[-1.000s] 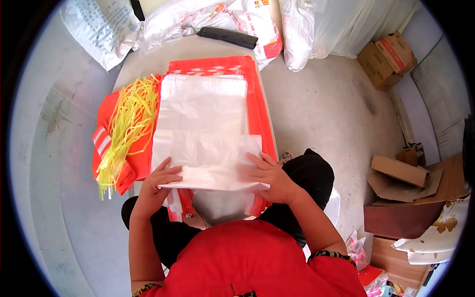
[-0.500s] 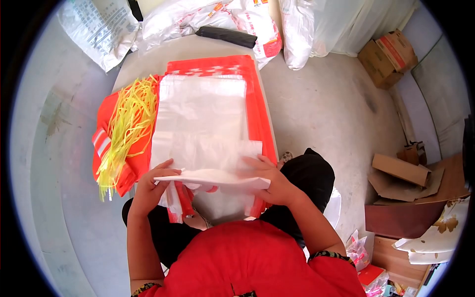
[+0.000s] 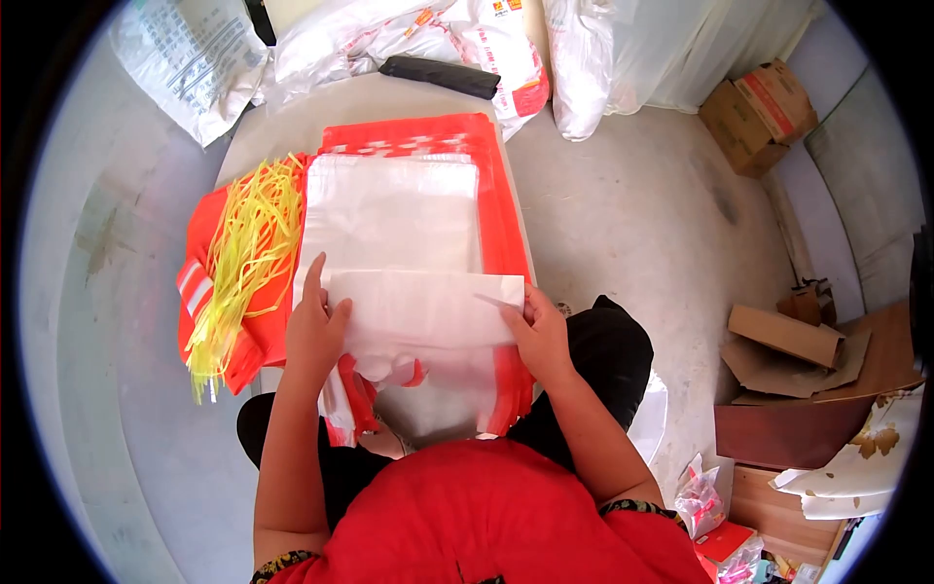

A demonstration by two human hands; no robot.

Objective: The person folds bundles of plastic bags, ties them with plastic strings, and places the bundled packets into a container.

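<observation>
Pinching the folded sheet [image 3: 423, 302] at its right end, my right hand [image 3: 540, 331] had thumb uppermost; my left hand [image 3: 319, 316] lay at the other end, its grip unclear. The sheet lay across the white stack [image 3: 389, 209], over red bags [image 3: 501, 209]. I judged it light, limp and slippery, best held at both ends. Yellow strips [image 3: 248, 263] lay to the left; a black roll [image 3: 440, 76] crossed the counter's [image 3: 282, 127] far end. Cartons [image 3: 759, 117] stood beyond, on a stained floor [image 3: 623, 214].

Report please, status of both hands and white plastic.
Left hand at left end, right hand gripping right end. White plastic folded, across white stack. Nothing visibly in the way.
</observation>
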